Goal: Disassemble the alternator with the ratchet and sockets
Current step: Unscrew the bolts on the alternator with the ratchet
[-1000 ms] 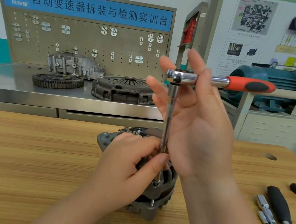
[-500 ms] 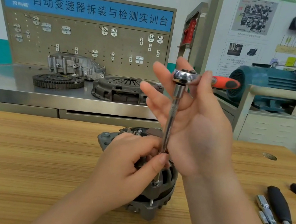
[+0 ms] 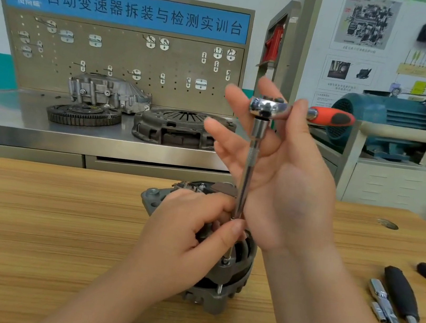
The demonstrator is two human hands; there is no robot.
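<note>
The alternator [image 3: 219, 278] is stood near the middle of the tabletop [image 3: 45, 219], a little toward the near edge, with its shaft axis roughly upright. A long extension bar [image 3: 245, 182] is held vertically over it, its lower end seated on a through-bolt [image 3: 224, 261] at the near side of the housing, and the ratchet [image 3: 296, 111] is carried crosswise at the top, its orange handle pointed toward the right edge.

The left hand [image 3: 189, 238] is laid on the alternator, and the bar is pinched low down between its thumb and fingers. The right hand [image 3: 284, 177] is spread wide, palm toward the bar, and only the ratchet head is steadied between its raised fingers; the handle is not gripped. The right hand is judged the nearer to the handle, which lies just to its right, so the coming turn depends on the bar being kept in line with the bolt.

Near the right edge, well apart from the alternator, loose sockets [image 3: 384, 308] and a black-handled tool [image 3: 406, 301] are laid. Nothing is seen in the path of the handle's swing.
</note>
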